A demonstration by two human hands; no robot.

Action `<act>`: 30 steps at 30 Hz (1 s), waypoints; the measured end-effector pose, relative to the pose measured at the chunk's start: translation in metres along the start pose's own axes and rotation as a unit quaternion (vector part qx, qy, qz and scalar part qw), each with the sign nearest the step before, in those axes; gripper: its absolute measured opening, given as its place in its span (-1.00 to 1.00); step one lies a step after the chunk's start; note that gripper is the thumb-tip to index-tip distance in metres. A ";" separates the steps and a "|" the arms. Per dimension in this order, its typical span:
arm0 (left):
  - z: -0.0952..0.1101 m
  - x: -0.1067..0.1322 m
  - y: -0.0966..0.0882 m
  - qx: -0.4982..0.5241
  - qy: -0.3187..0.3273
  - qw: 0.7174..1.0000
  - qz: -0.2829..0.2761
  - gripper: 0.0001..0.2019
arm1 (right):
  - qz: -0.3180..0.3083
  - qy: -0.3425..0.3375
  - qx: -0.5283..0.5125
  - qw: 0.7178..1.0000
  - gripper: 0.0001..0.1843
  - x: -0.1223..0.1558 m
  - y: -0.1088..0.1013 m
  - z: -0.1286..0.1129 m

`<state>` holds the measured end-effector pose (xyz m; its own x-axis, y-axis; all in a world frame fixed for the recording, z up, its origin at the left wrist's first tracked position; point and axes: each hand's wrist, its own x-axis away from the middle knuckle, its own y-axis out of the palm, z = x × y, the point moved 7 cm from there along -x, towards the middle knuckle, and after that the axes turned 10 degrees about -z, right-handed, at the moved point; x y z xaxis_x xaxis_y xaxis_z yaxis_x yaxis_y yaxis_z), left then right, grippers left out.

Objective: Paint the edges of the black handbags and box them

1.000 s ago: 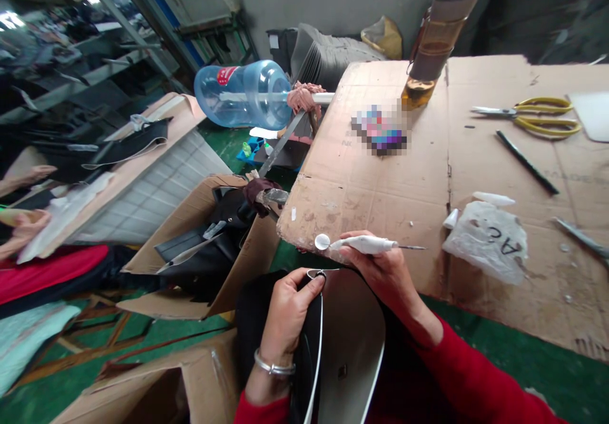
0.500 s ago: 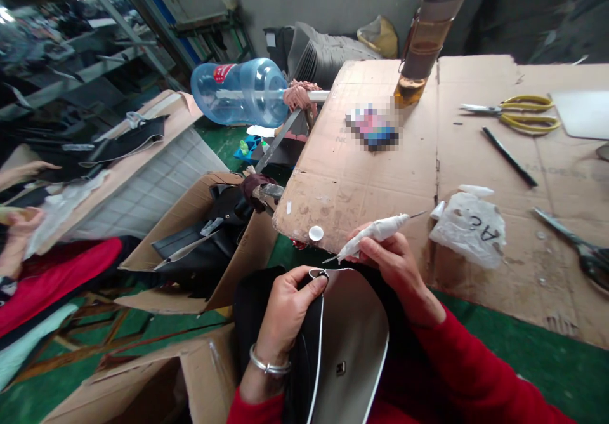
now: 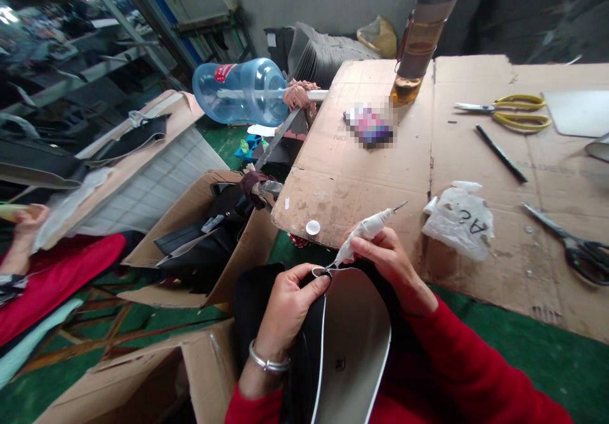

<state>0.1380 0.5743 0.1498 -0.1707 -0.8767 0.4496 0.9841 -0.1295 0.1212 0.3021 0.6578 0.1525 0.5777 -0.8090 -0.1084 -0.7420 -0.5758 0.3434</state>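
My left hand (image 3: 294,303) pinches the top edge of a black bag piece (image 3: 356,329) between thumb and fingers. The piece has a grey-beige inner face, a white edge and a small metal plate. At my left fingertips lies a small white loop, perhaps thread or trim. My right hand (image 3: 387,256) grips an awl (image 3: 368,227) by its thick white-wrapped handle, a thin metal point showing at each end. Its lower point slants down to the bag edge beside my left thumb; whether it pierces the material I cannot tell.
On the cardboard-covered table (image 3: 361,183) lie a white cap (image 3: 313,228), a plastic bag (image 3: 459,221), black scissors (image 3: 571,243), yellow-handled scissors (image 3: 518,113), a black stick (image 3: 500,153) and a drink bottle (image 3: 423,40). Open cartons (image 3: 209,354) stand left; a co-worker's hand (image 3: 26,221) is far left.
My right hand has brought the awl slightly down and left, its lower point now at the bag edge and its handle steeper. My left hand keeps its pinch. One co-worker's hand has left view.
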 end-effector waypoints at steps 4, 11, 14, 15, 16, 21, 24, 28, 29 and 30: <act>0.001 0.001 0.002 0.004 -0.004 1.000 0.004 -0.78 | 0.000 0.007 0.023 1.000 -0.64 0.000 0.000 -0.001; 0.000 0.002 0.002 0.003 -0.003 1.000 0.012 -0.75 | 0.005 0.024 0.053 0.998 -0.54 -0.002 -0.002 0.000; -0.004 0.001 0.002 0.019 -0.008 1.000 0.007 -0.76 | 0.003 0.028 0.054 0.998 -0.53 -0.003 -0.002 0.000; -0.006 0.001 0.002 0.026 -0.011 1.000 0.006 -0.77 | 0.002 0.030 0.054 0.998 -0.54 -0.003 -0.002 0.001; -0.007 0.001 0.003 0.032 -0.014 0.999 0.005 -0.78 | 0.002 0.033 0.055 0.998 -0.54 -0.003 -0.002 0.002; -0.011 -0.001 0.009 0.075 -0.026 0.997 0.004 -0.81 | 0.007 0.051 0.072 0.996 -0.53 -0.002 -0.003 0.007; -0.015 -0.003 0.014 0.112 -0.036 0.993 0.004 -0.83 | 0.009 0.056 0.083 0.995 -0.53 0.000 -0.004 0.008; -0.018 -0.005 0.010 0.167 -0.029 0.985 0.025 -0.82 | 0.050 0.027 0.056 0.997 -0.57 0.000 -0.006 0.004; -0.018 -0.005 0.006 0.180 -0.023 0.983 0.039 -0.82 | 0.071 0.012 0.050 0.996 -0.60 0.000 -0.007 0.003; -0.019 -0.005 0.001 0.191 -0.017 0.980 0.055 -0.83 | 0.090 -0.003 0.052 0.995 -0.63 -0.001 -0.007 0.000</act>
<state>0.1405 0.5699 0.1310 -0.0725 -0.8588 0.5071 0.9079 0.1537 0.3900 0.3068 0.6627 0.1496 0.4297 -0.9010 -0.0600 -0.8650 -0.4298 0.2590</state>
